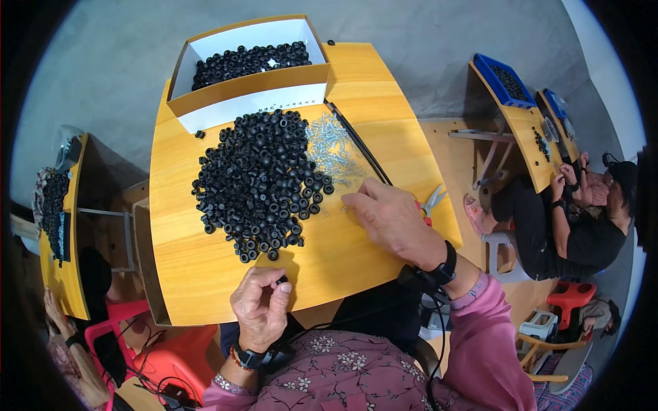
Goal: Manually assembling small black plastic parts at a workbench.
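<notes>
My left hand [260, 308], close to the table's front edge, pinches a small round black cap [281, 279] between thumb and fingertips. My right hand [397, 222] lies low over the yellow table, its fingers bent and drawn together beside a few loose screws. Whatever its fingertips hold, if anything, is too small to make out. Ahead of both hands spreads a large pile of black caps [257, 181], many showing a hollow ring. Against its right side lies a scatter of small silvery screws [332, 147].
Behind the pile stands a white and brown box [250, 89] with more black caps inside. A dark rod [360, 144] lies beside the screws. Red-handled scissors [432, 202] rest past my right hand. Other people sit at tables on both sides.
</notes>
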A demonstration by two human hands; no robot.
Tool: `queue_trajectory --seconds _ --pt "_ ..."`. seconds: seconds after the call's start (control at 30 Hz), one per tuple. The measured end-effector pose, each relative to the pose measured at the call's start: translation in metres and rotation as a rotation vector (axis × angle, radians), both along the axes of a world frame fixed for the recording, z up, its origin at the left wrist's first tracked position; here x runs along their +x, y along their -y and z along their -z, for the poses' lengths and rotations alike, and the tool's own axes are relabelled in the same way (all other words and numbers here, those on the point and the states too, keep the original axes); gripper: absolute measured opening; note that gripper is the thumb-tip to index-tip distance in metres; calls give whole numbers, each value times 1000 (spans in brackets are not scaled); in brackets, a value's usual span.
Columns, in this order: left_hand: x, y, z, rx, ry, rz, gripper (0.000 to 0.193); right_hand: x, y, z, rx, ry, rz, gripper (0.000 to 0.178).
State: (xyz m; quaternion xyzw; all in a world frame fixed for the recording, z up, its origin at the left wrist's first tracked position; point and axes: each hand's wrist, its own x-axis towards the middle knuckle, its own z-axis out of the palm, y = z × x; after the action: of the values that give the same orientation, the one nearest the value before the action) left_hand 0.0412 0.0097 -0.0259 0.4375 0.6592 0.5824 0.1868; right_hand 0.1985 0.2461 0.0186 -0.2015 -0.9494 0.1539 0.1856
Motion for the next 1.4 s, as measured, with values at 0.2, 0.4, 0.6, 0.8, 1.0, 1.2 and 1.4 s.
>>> queue_trajectory --seconds 0.2,0.4,0.6,0.8,1.0,1.2,1.4 --pt "1 0 -2 -13 27 3 12 -7 -4 4 121 149 -90 13" --pt "1 1 0 0 17 1 13 -1 3 -23 17 -28 -8 15" --pt "0 0 -3 -2 -22 -3 14 2 -5 -20 -33 -54 15 18" --pt "0 0 -4 -8 3 1 13 5 -11 -13 -45 -107 33 17" --pt "0 0 -3 -17 -6 -1 14 -14 -10 0 -4 77 -28 12" --pt "0 0 -3 -3 23 -4 12 -16 -7 -10 85 187 -24 12" --pt "-1 1 -5 -5 -2 2 12 3 -7 -31 -85 -108 64 9"
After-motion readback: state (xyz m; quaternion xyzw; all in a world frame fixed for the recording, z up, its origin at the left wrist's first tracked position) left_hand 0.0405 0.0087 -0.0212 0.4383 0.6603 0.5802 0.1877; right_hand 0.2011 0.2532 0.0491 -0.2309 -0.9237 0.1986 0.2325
